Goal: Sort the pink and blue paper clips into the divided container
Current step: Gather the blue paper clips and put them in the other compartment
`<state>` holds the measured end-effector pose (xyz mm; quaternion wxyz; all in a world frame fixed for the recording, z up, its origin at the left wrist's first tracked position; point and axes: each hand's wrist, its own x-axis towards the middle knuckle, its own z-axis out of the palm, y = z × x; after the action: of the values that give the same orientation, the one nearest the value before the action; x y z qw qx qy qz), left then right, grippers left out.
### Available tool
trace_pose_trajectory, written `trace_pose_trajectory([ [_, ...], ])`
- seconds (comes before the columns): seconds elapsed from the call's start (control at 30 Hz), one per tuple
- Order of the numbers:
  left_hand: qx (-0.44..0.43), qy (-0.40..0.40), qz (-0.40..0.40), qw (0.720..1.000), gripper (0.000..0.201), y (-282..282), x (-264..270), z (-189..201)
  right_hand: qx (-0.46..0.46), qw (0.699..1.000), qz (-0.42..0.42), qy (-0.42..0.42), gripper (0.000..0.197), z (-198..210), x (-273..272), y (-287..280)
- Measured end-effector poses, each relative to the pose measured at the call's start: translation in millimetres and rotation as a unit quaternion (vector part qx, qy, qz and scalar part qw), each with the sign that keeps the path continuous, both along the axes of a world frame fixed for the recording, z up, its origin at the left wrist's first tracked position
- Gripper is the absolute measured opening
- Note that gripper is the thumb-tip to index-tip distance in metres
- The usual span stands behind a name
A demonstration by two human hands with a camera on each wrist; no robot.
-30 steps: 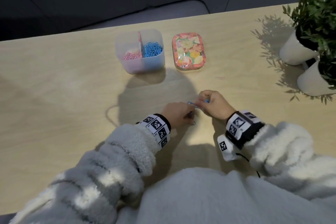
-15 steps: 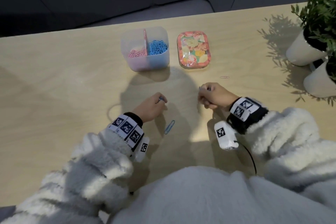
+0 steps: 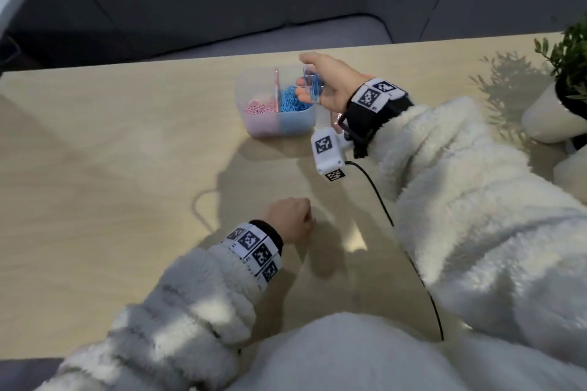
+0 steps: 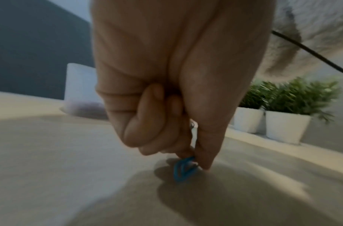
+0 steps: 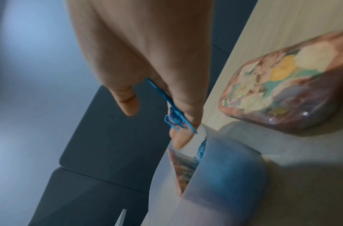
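Note:
The translucent divided container (image 3: 254, 95) stands at the far middle of the table, pink paper clips (image 3: 259, 108) in its left half and blue ones (image 3: 289, 102) in its right. My right hand (image 3: 320, 82) hovers over the right half with its thumb spread away from the fingers. A bunch of blue paper clips (image 3: 313, 86) (image 5: 175, 117) lies against those fingers just above the container's rim (image 5: 203, 154). Nearer to me, my left hand (image 3: 290, 222) is curled on the table. Its thumb and forefinger pinch a single blue clip (image 4: 183, 169) that touches the tabletop.
A floral tin (image 5: 282, 84) sits just right of the container, mostly behind my right hand in the head view. White pots with green plants (image 3: 552, 117) (image 4: 282, 126) stand at the right edge. A black cable (image 3: 397, 232) trails from my right wrist.
My right hand has lifted from the table and gone forward over the blue compartment, its thumb now spread. My left hand has come down on the lone blue clip and pinched it.

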<state>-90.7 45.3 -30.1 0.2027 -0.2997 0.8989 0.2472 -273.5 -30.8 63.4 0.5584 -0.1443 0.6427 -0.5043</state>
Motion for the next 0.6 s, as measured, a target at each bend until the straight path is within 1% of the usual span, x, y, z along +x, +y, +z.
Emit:
trace_pose_trajectory([
  [0.03,0.013,0.018,0.029,0.999,0.019,-5,-2,5,0.002,1.000,0.011,-0.006,0.031,-1,2,-6],
  [0.1,0.011,0.063,0.071,0.995,0.014,-19,-12,20,0.010,1.000,0.030,-0.002,0.068,-4,2,-12],
  [0.13,-0.004,0.087,0.081,0.993,0.013,-29,-19,28,0.011,0.999,0.033,0.000,0.077,-5,3,-13],
  [0.17,-0.026,0.108,0.088,0.990,0.013,-40,-27,39,0.006,0.999,0.034,0.000,0.079,-5,3,-11],
  [0.2,-0.049,0.126,0.097,0.986,0.015,-52,-35,50,-0.004,1.000,0.030,0.003,0.074,-3,2,-8],
  [0.23,-0.069,0.144,0.109,0.981,0.015,-64,-44,59,-0.023,1.000,0.018,0.010,0.063,-3,0,-3],
  [0.3,-0.096,0.175,0.135,0.970,0.014,-90,-63,72,-0.058,0.997,-0.032,0.045,0.033,-5,-8,12],
  [0.33,-0.108,0.183,0.152,0.965,0.019,-102,-71,75,-0.070,0.993,-0.056,0.074,0.025,-7,-14,24],
  [0.37,-0.112,0.185,0.170,0.962,0.023,-113,-79,77,-0.078,0.989,-0.072,0.105,0.023,-12,-22,36],
  [0.43,-0.105,0.178,0.194,0.959,0.029,-127,-91,78,-0.062,0.979,-0.086,0.175,0.020,-26,-41,67],
  [0.53,-0.097,0.168,0.199,0.961,0.035,-133,-98,71,0.024,0.955,-0.109,0.273,0.025,-49,-74,116],
  [0.6,-0.092,0.195,0.196,0.957,0.035,-132,-95,63,0.092,0.928,-0.125,0.339,0.030,-63,-92,143],
])
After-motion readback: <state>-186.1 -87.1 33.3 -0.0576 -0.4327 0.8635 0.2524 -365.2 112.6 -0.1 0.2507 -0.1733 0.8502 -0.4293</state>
